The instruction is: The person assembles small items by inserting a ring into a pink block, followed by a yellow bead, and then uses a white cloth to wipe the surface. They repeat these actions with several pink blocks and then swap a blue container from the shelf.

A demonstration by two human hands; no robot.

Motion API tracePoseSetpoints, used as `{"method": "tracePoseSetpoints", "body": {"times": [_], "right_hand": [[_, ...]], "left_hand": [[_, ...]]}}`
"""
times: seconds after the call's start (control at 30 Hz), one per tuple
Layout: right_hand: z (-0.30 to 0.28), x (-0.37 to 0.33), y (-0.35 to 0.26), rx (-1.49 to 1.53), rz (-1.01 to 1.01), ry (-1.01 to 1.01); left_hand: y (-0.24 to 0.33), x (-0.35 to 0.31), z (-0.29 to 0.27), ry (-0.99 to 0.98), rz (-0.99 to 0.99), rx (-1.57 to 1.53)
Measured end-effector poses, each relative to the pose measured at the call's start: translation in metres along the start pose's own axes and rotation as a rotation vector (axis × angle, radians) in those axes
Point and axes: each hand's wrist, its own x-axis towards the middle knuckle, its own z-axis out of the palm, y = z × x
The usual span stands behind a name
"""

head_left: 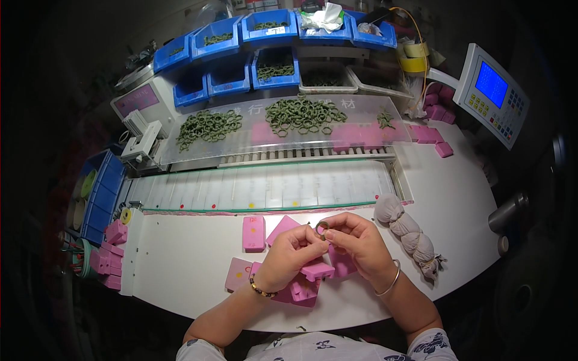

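Together, left fingers (312, 246) and right fingers (341, 239) pinch a small, dark-green ring (318, 228) with a hollow round centre.

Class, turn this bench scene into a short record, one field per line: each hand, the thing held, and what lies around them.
Left hand: fingertips pinched at a green ring
Right hand: thumb and finger pinched at the same ring
Below hands: pink blocks
Right of hands: twisted pale cloth bundle
Beyond: green ring piles on a clear sheet
Back: blue bins
Far right: control panel, blue screen lit
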Motion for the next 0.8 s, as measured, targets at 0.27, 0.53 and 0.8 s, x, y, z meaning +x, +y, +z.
{"method": "tracePoseSetpoints", "body": {"times": [0.27,0.53,0.8], "right_hand": [[0.005,-0.001,0.001,-0.557,-0.463,0.166],[0.009,0.000,-0.005,-0.833,-0.710,0.169],[0.008,-0.002,-0.004,-0.723,-0.490,0.125]], "left_hand": [[-0.002,0.004,0.004,0.232,0.410,0.348],[-0.005,0.001,0.000,0.240,0.553,0.539],[-0.002,0.000,-0.001,0.245,0.570,0.567]]}}
